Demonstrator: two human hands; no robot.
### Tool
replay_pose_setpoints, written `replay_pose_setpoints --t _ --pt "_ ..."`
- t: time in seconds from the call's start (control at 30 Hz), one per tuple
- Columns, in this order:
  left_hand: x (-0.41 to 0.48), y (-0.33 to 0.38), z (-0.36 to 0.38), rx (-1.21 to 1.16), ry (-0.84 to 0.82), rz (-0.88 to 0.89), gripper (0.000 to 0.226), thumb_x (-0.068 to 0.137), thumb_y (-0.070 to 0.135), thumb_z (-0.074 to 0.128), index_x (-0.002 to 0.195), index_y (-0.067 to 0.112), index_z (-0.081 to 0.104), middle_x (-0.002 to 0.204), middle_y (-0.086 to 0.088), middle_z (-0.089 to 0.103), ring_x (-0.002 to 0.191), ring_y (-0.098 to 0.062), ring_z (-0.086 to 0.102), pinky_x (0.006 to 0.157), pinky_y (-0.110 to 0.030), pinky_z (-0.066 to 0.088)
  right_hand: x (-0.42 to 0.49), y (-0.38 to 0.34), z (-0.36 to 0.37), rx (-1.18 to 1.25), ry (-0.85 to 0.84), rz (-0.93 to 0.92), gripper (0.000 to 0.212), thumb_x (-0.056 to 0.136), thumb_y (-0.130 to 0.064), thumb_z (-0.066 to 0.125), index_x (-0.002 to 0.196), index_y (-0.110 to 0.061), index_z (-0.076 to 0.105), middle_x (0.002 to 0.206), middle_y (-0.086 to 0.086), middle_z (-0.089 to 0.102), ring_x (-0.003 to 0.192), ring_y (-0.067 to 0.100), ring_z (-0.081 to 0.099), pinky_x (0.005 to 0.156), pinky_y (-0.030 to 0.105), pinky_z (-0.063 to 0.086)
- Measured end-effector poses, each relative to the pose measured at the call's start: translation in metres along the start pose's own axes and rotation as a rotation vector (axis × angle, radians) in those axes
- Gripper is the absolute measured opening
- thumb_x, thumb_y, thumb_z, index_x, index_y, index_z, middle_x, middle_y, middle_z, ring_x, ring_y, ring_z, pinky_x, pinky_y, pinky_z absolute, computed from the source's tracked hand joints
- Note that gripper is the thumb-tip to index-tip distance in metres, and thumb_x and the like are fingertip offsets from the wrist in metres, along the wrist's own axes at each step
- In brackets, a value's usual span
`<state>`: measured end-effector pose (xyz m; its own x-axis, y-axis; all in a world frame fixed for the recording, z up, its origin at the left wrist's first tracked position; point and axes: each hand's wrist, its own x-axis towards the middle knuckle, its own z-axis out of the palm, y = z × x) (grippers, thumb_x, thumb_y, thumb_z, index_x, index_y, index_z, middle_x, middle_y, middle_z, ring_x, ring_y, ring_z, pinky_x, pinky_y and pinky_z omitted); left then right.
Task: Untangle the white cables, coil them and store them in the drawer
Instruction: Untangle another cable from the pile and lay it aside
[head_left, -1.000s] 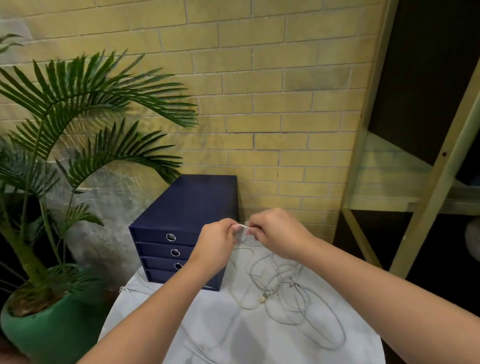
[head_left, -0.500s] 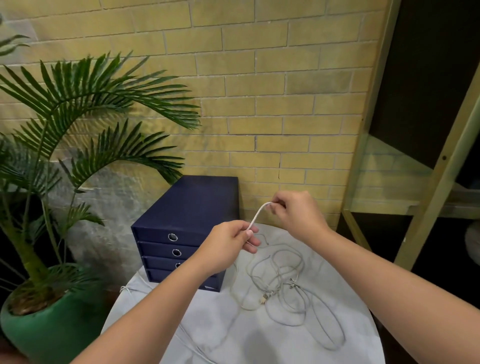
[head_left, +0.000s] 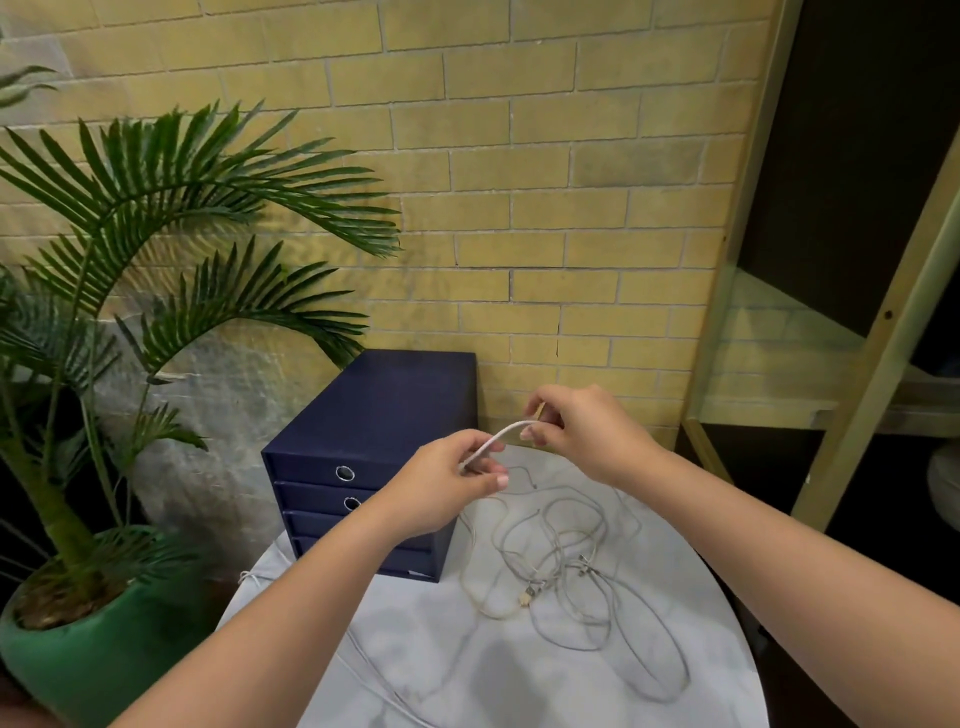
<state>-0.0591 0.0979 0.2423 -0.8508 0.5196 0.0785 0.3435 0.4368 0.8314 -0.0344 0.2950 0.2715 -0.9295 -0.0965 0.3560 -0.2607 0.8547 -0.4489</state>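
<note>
By my reckoning the job had barely begun: the left hand (head_left: 447, 488) and right hand (head_left: 582, 431) each had fingers (head_left: 491, 480) pinched on a raised stretch of white cable (head_left: 501, 435), while the tangle (head_left: 566, 571) lay uncoiled on the counter (head_left: 467, 670). The navy drawer unit (head_left: 374, 441) just beside it had every drawer closed, with a potted palm (head_left: 156, 218) crowding its left.
</note>
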Motion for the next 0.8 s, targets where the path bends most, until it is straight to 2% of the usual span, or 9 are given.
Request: replay_pose_setpoints --t 0.07,0.17,0.2,0.3,0.4,0.5,0.63,0.73,0.8 --pt "0.003 0.007 0.001 0.093 0.05 0.039 0.01 0.095 0.029 0.058 0.102 0.025 0.062 0.087 0.006 0.07 0.077 -0.006 0.065 0.07 -0.017 0.049 0.001 -0.004 0.002 0.008 -0.018 -0.038 0.008 0.085 -0.023 0.067 0.09 -0.019 0.062 0.072 -0.007 0.068 0.068 0.01 0.06 0.065 0.032 0.049" --pt "0.007 0.011 0.001 0.213 0.145 0.096 0.023 0.101 0.029 0.043 0.097 0.022 0.064 0.071 0.006 0.058 0.06 -0.008 0.048 0.052 -0.018 0.036 0.002 -0.004 0.005 0.035 -0.052 -0.065 0.005 0.086 -0.022 0.066 0.086 -0.02 0.061 0.071 -0.006 0.068 0.067 0.01 0.061 0.065 0.033 0.05" --pt "0.006 0.012 0.0 0.223 0.177 0.107 0.025 0.102 0.029 0.041 0.098 0.023 0.065 0.069 0.007 0.054 0.059 -0.008 0.045 0.05 -0.02 0.033 0.003 -0.002 0.005 0.049 -0.061 -0.058 0.005 0.086 -0.023 0.066 0.086 -0.021 0.062 0.071 -0.007 0.068 0.066 0.01 0.061 0.065 0.033 0.05" --pt "0.004 0.006 -0.007 0.226 0.236 0.125 0.026 0.103 0.027 0.04 0.099 0.025 0.066 0.067 0.008 0.053 0.059 -0.005 0.045 0.053 -0.02 0.034 0.001 0.006 0.002 0.093 -0.087 -0.009 0.004 0.089 -0.022 0.063 0.084 -0.021 0.062 0.068 -0.008 0.067 0.065 0.013 0.061 0.066 0.035 0.051" --pt "0.003 -0.006 -0.02 0.288 0.23 0.137 0.025 0.102 0.031 0.039 0.1 0.032 0.064 0.069 -0.005 0.059 0.059 -0.012 0.049 0.055 -0.026 0.038 -0.003 0.016 -0.004 0.081 -0.127 0.008 0.005 0.091 -0.02 0.06 0.088 -0.021 0.064 0.07 -0.009 0.066 0.067 0.015 0.061 0.067 0.032 0.049" --pt "0.003 -0.015 -0.027 0.411 0.214 0.155 0.025 0.102 0.033 0.039 0.104 0.032 0.064 0.066 0.001 0.058 0.059 -0.015 0.052 0.056 -0.03 0.04 -0.007 0.019 -0.007 -0.017 -0.186 -0.041 0.009 0.093 -0.021 0.057 0.092 -0.022 0.066 0.074 -0.011 0.068 0.064 0.003 0.057 0.061 0.022 0.042" --pt "0.002 -0.015 -0.025 0.454 0.164 0.145 0.025 0.102 0.036 0.039 0.107 0.032 0.063 0.058 0.007 0.051 0.05 -0.009 0.044 0.052 -0.025 0.035 -0.005 0.019 -0.009 -0.03 -0.134 -0.042 0.01 0.092 -0.021 0.057 0.088 -0.023 0.066 0.07 -0.012 0.067 0.062 -0.005 0.053 0.055 0.018 0.036" --pt "0.002 -0.008 -0.018 0.43 0.09 0.13 0.019 0.101 0.037 0.041 0.103 0.031 0.059 0.066 0.009 0.055 0.057 -0.005 0.049 0.053 -0.018 0.035 -0.004 0.018 -0.008 -0.04 -0.143 -0.053 0.01 0.092 -0.022 0.057 0.088 -0.025 0.066 0.071 -0.013 0.068 0.06 -0.004 0.053 0.054 0.018 0.036" --pt "0.003 -0.001 -0.01 0.441 0.098 0.163 0.021 0.101 0.035 0.042 0.099 0.025 0.06 0.068 0.01 0.052 0.06 -0.003 0.047 0.052 -0.016 0.032 -0.003 0.014 -0.005 -0.043 -0.151 -0.079 0.01 0.092 -0.023 0.058 0.09 -0.024 0.068 0.071 -0.013 0.068 0.06 -0.004 0.054 0.053 0.015 0.035"
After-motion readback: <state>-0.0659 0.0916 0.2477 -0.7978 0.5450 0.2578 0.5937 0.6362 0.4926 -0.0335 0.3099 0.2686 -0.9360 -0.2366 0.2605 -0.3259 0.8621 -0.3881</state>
